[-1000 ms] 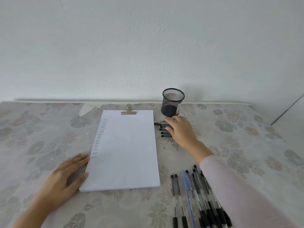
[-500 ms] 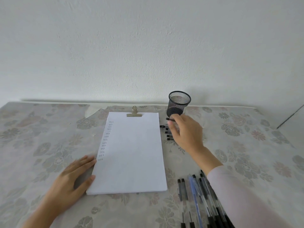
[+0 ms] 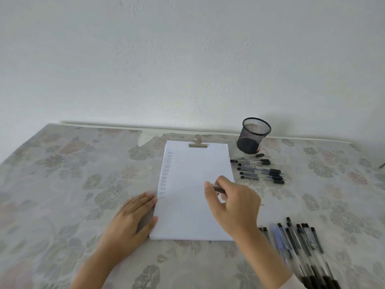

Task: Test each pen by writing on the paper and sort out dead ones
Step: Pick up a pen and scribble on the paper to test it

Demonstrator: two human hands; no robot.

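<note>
The right hand (image 3: pixel 233 203) pinches a pen (image 3: pixel 218 188) over the paper (image 3: pixel 193 205); the left hand (image 3: pixel 131 217) presses flat at the paper's left edge. The pen looks light, stiff and probably slick, best held near its tip.

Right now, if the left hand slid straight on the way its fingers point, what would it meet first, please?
The paper, almost at once: the left hand lies flat beside its left edge, fingers pointing toward it near the lowest written line. Whether they already touch it is unclear.
</note>
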